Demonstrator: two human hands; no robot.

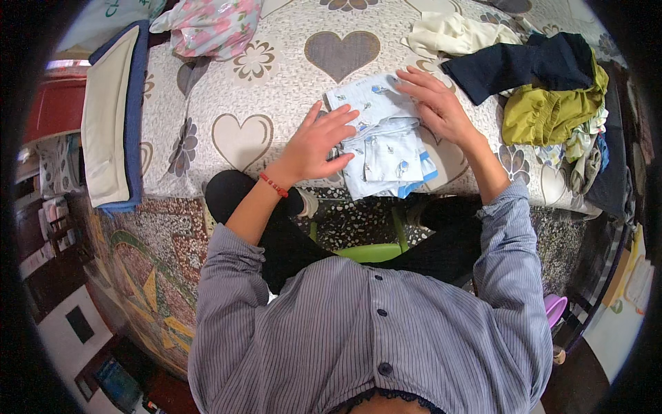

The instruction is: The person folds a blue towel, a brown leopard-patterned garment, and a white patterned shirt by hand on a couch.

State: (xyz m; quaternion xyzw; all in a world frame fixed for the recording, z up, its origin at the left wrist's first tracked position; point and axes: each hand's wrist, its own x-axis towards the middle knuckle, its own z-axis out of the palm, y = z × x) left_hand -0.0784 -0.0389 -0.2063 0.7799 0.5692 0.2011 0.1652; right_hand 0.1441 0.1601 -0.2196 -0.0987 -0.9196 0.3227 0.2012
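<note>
A light blue printed cotton garment [385, 137], partly folded, lies before me near the front edge of the covered surface. Its lower end shows brighter blue trim and reaches the edge. My left hand [321, 142] is at its left side, fingers spread, palm down, with a red bead bracelet on the wrist. Over the upper right part of the garment is my right hand [433, 101], fingers apart. Neither hand grips the cloth; whether the fingertips touch it is hard to tell.
Crumpled clothes lie at the right: a cream cloth [457, 35], a navy garment [522, 64] and an olive garment [553, 114]. A floral plastic bag [214, 26] stands at the upper left. Folded cream and blue cloths [108, 119] lie at the left edge. A green stool [370, 252] is below.
</note>
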